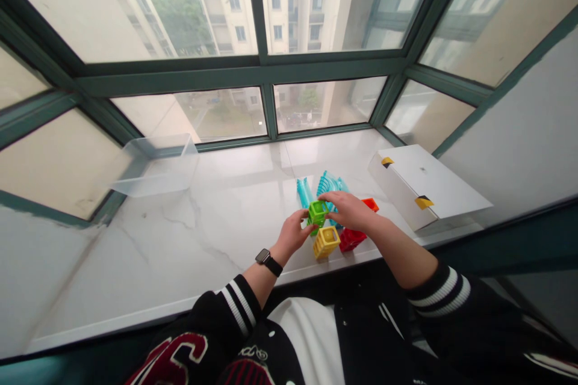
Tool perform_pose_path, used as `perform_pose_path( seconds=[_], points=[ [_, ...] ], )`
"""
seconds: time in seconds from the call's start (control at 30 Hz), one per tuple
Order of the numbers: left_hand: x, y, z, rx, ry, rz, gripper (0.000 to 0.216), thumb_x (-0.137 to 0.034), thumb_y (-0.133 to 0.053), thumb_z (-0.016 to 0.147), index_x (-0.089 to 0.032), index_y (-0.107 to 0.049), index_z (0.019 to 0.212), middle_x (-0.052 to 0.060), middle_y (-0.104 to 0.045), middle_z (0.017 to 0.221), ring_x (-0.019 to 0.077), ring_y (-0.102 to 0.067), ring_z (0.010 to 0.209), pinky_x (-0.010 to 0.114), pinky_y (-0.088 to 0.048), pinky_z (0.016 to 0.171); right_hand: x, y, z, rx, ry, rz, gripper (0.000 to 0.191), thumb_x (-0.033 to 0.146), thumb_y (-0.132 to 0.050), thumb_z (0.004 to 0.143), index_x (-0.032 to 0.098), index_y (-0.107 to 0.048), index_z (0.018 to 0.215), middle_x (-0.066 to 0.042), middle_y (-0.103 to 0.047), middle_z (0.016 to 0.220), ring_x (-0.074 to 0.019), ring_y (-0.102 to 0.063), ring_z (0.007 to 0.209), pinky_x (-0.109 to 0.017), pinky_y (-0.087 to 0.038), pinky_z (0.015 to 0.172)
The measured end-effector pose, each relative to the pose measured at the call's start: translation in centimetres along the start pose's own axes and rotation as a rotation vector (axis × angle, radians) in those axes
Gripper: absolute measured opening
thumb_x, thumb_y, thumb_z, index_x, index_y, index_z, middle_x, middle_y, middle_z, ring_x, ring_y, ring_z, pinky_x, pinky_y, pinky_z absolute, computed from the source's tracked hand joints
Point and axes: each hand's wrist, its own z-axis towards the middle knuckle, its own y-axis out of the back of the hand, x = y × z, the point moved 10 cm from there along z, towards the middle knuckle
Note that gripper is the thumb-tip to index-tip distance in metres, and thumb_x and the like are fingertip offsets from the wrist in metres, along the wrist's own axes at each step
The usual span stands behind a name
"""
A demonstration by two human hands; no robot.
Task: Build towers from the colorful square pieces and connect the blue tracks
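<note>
A green open-sided toy block (318,210), which looks like a short stack, stands on the white marble sill between my hands. My left hand (294,233) is closed on its left and near side. From the right, my right hand (347,210) holds the same block with thumb and fingers at its top. Just in front of it sits a yellow block (326,243). Red blocks (352,239) stand under my right wrist, and an orange piece (371,204) shows beyond that wrist. Behind the green block lie a clear blue track piece (304,194) and curved blue pieces (329,181), partly hidden by my right hand.
A clear plastic bin (158,186) stands at the left back of the marble sill (180,240). On the right is a white box (433,183) with yellow-and-black tabs. Green window frames (244,77) enclose the back and sides.
</note>
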Motion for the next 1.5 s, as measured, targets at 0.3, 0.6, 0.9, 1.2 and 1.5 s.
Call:
perform_pose_path(
  seconds=[0.3, 0.6, 0.9, 1.2, 1.5],
  points=[
    [-0.2, 0.0, -0.1, -0.006, -0.016, 0.003, 0.040, -0.024, -0.080, 0.087, -0.023, -0.068, 0.125, 0.009, -0.076, 0.122, 0.0263, -0.074, 0.112, 0.047, -0.061, 0.098, -0.1, -0.5, 0.0, 0.009, 0.017, -0.035, 0.047, 0.014, -0.078, 0.085, 0.023, -0.068, 0.130, -0.011, -0.074, 0.131, -0.0319, -0.069, 0.123, -0.051, -0.054, 0.106],
    [-0.1, -0.1, -0.1, 0.000, -0.013, 0.000, 0.041, -0.024, -0.080, 0.087, -0.024, -0.067, 0.126, 0.009, -0.076, 0.122, 0.0265, -0.074, 0.113, 0.048, -0.062, 0.099, -0.3, -0.7, 0.1, 0.015, 0.019, -0.040, 0.048, 0.015, -0.080, 0.084, 0.025, -0.070, 0.130, -0.011, -0.075, 0.131, -0.0322, -0.069, 0.123, -0.051, -0.054, 0.106],
    [-0.2, -0.1, -0.3, -0.006, -0.007, -0.006, 0.040, -0.022, -0.081, 0.087, -0.022, -0.067, 0.125, 0.010, -0.075, 0.122, 0.0261, -0.073, 0.112, 0.047, -0.062, 0.098, 0.1, -0.3, 0.3, 0.034, 0.028, -0.068, 0.048, 0.015, -0.082, 0.082, 0.024, -0.071, 0.128, -0.010, -0.076, 0.127, -0.0319, -0.071, 0.119, -0.050, -0.055, 0.103],
    [-0.1, -0.1, -0.2, -0.005, -0.012, -0.019, 0.040, -0.021, -0.080, 0.087, -0.024, -0.068, 0.124, 0.009, -0.075, 0.123, 0.0262, -0.074, 0.112, 0.048, -0.063, 0.097, 0.0, -0.2, 0.4, 0.033, 0.008, -0.052, 0.048, 0.015, -0.083, 0.081, 0.025, -0.072, 0.127, -0.010, -0.076, 0.127, -0.0321, -0.071, 0.118, -0.049, -0.055, 0.102],
    [1.4, 0.3, -1.2, -0.014, 0.040, -0.033, 0.049, -0.028, -0.079, 0.089, -0.024, -0.065, 0.136, 0.012, -0.073, 0.134, 0.0282, -0.073, 0.116, 0.050, -0.063, 0.099, -0.1, -0.5, 0.2, 0.038, 0.025, -0.067, 0.049, 0.016, -0.082, 0.083, 0.023, -0.070, 0.130, -0.011, -0.075, 0.132, -0.0327, -0.070, 0.122, -0.049, -0.055, 0.105]
  ],
)
